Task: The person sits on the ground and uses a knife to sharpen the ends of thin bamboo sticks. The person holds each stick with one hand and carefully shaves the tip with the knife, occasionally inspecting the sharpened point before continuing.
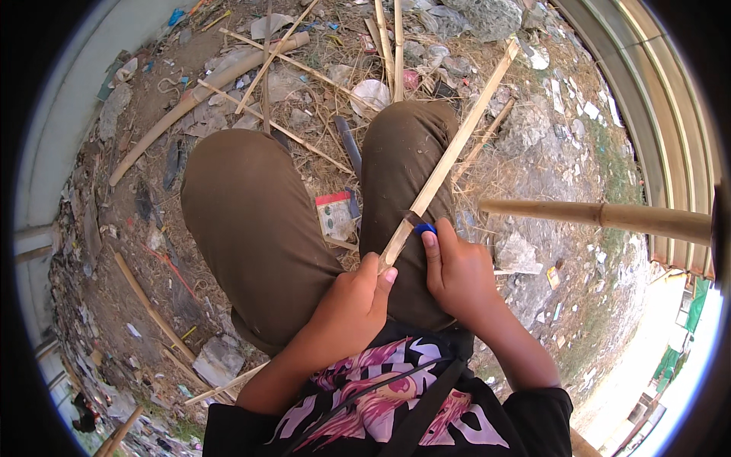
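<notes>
A long pale split bamboo strip (466,141) slants across my right thigh, from my lap up to the far right. My left hand (346,305) is closed around its near end, thumb on top. In my right hand (462,276) is a knife with a blue handle (424,228), most of the handle hidden by the fingers. Its short dark blade (412,218) lies across the strip, touching it just beyond my left hand. Both forearms rest close to my lap, over my brown trousers (263,228).
A bamboo pole (609,216) juts in from the right. A thick bamboo piece (202,93) and several thin strips lie on the littered ground ahead and left. Rocks (525,137) sit at the right, near a corrugated wall (647,99). A pale wall (46,152) stands left.
</notes>
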A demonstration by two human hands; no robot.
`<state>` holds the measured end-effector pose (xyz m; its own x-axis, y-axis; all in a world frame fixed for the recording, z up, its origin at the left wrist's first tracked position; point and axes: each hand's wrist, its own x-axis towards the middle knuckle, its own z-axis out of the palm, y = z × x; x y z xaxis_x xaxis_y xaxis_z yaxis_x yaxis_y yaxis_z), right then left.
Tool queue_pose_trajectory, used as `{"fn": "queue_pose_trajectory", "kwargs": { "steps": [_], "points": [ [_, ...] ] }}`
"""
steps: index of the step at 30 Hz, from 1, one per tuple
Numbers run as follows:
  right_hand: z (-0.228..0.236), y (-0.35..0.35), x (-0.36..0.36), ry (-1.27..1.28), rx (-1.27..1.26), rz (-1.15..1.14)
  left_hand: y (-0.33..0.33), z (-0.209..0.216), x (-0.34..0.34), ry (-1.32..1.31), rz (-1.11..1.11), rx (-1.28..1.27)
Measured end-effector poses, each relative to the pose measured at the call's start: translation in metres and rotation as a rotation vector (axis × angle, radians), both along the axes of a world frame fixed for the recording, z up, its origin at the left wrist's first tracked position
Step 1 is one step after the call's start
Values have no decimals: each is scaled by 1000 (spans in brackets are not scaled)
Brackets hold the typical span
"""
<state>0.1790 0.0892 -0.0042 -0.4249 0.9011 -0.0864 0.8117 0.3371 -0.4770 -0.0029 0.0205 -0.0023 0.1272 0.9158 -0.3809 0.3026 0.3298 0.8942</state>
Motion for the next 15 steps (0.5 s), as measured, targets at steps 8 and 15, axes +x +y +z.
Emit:
{"fn": "queue_pose_trajectory", "kwargs": {
  "steps": [8,15],
  "points": [
    [13,17,-1,-59,-170,39,0,1,12,113,70,-6],
    [1,26,7,109,-195,156,-10,-3,12,238,133,71]
  ]
}}
